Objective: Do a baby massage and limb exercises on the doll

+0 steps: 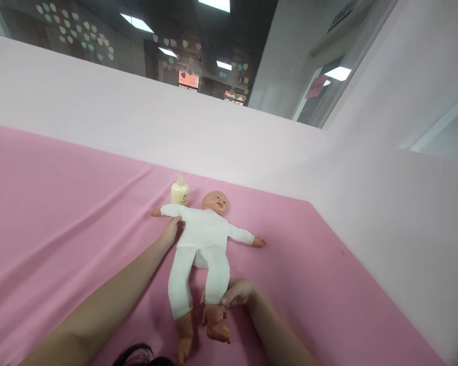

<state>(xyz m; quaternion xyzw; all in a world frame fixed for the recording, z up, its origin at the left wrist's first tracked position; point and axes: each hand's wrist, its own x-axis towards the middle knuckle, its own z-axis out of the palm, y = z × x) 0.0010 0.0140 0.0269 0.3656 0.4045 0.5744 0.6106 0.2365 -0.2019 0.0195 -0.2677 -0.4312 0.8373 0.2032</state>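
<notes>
A baby doll (204, 231) with a white cloth body lies face up on the pink sheet (309, 269), head toward the wall and arms spread. My left hand (171, 230) grips its side just under the arm, with the thumb near the armpit and the other fingers partly hidden. Around the doll's lower leg, just above the bare plastic foot, my right hand (238, 292) is closed; some fingertips show on the leg's inner side. The other leg rests free beside it. A pale yellow pump bottle (179, 192) stands upright behind the doll's outstretched arm.
A white wall (213, 147) borders the sheet at the back and continues along the right. Above it, a window (213, 56) with heart stickers shows ceiling lights. Creases run across the sheet on the left. Dark hair (137, 354) shows at the bottom edge.
</notes>
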